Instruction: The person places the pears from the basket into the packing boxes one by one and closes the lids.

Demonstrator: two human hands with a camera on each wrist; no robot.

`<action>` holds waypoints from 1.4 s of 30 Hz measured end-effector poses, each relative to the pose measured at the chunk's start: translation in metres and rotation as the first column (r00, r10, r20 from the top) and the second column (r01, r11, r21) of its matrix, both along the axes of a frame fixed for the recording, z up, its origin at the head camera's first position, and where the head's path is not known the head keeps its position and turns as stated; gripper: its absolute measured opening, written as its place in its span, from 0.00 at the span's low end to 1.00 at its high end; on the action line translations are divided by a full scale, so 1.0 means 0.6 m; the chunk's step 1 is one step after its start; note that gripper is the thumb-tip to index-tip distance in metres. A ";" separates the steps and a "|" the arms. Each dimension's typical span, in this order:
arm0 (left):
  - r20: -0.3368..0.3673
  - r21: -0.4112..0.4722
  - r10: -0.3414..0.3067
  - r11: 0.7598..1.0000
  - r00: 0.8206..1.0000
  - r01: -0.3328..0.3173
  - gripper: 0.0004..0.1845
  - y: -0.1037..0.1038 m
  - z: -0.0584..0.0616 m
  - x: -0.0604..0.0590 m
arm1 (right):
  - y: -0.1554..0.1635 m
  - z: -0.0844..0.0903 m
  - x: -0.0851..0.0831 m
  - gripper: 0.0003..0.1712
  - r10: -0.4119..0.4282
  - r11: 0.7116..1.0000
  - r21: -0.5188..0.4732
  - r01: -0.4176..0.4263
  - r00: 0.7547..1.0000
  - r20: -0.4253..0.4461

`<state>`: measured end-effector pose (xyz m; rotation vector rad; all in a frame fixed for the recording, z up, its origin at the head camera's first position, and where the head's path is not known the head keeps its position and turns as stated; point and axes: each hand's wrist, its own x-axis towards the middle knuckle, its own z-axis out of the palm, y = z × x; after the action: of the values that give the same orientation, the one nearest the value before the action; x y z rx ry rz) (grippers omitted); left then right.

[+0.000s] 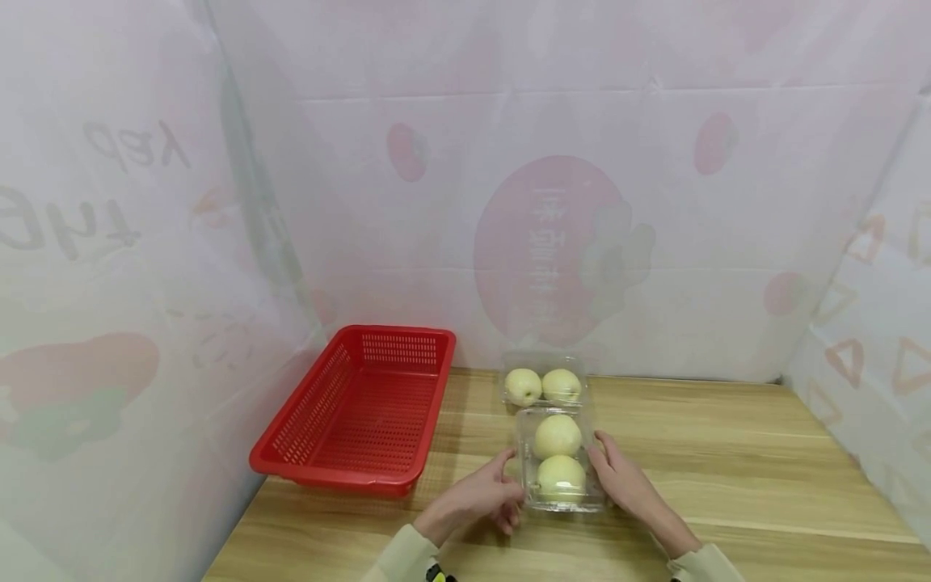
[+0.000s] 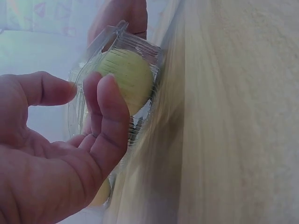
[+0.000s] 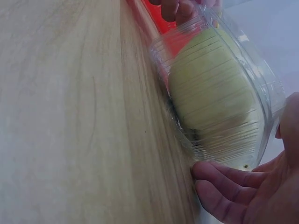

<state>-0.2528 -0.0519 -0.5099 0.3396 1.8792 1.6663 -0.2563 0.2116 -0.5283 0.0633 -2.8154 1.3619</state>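
A clear plastic clamshell box (image 1: 525, 436) holding two round, pale yellow pears (image 1: 558, 436) lies on the wooden table, its lid down. From its left side my left hand (image 1: 480, 495) holds it, thumb at the rim and the other fingers curled by the wall. My right hand (image 1: 624, 481) grips the opposite side; in the right wrist view its fingertips (image 3: 210, 173) sit low against the ribbed wall. Just behind is a second clear box (image 1: 541, 361), also with two pears (image 1: 561, 385).
A red perforated plastic basket (image 1: 378, 404) stands to the left, with nothing in it. The wooden table (image 1: 727, 461) reaches back to a pale printed curtain (image 1: 407, 242), which also hangs along both sides.
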 end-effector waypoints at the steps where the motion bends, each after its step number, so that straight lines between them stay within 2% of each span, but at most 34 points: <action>1: -0.001 -0.002 0.002 1.000 1.000 -0.002 0.49 0.000 0.001 -0.001 | 0.000 -0.001 -0.001 0.31 0.001 1.000 -0.006 -0.001 1.000 -0.003; 6: -0.007 -0.005 0.009 1.000 1.000 -0.009 0.48 0.002 0.003 -0.003 | -0.001 -0.003 -0.003 0.31 -0.002 1.000 0.004 0.002 1.000 -0.028; 15: -0.046 -0.024 0.026 0.999 0.999 -0.027 0.49 0.007 0.002 -0.005 | -0.002 -0.006 -0.008 0.31 -0.015 0.999 -0.039 0.015 1.000 0.002; 21: -0.057 -0.053 0.036 0.998 0.998 -0.039 0.49 0.010 0.002 -0.005 | -0.001 -0.007 -0.008 0.30 -0.019 1.000 0.010 0.020 0.999 -0.039; 27: -0.059 -0.064 0.040 0.997 0.997 -0.044 0.50 0.013 0.001 -0.003 | -0.001 -0.006 -0.006 0.30 -0.017 1.000 -0.011 0.017 1.000 -0.020; 33: -0.055 -0.062 0.050 0.997 0.997 -0.053 0.48 0.009 0.001 -0.004 | 0.000 -0.003 -0.004 0.31 -0.007 0.999 0.042 0.009 0.999 -0.038; 37: -0.069 -0.107 0.028 0.994 0.997 -0.035 0.46 0.002 0.008 -0.004 | 0.004 0.001 -0.006 0.33 0.009 1.000 -0.021 -0.009 1.000 0.016; 40: -0.128 -0.173 0.010 0.984 0.992 -0.032 0.44 -0.005 0.018 -0.005 | 0.008 0.005 -0.010 0.35 0.033 0.998 -0.053 -0.032 0.999 0.021; 42: -0.166 -0.216 0.003 0.976 0.986 -0.039 0.43 -0.009 0.026 -0.008 | 0.011 0.007 -0.013 0.35 0.051 0.998 -0.034 -0.051 0.999 -0.002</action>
<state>-0.2574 -0.0571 -0.4943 0.3773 2.1727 1.4633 -0.2639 0.2182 -0.5239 0.1363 -2.8077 1.4189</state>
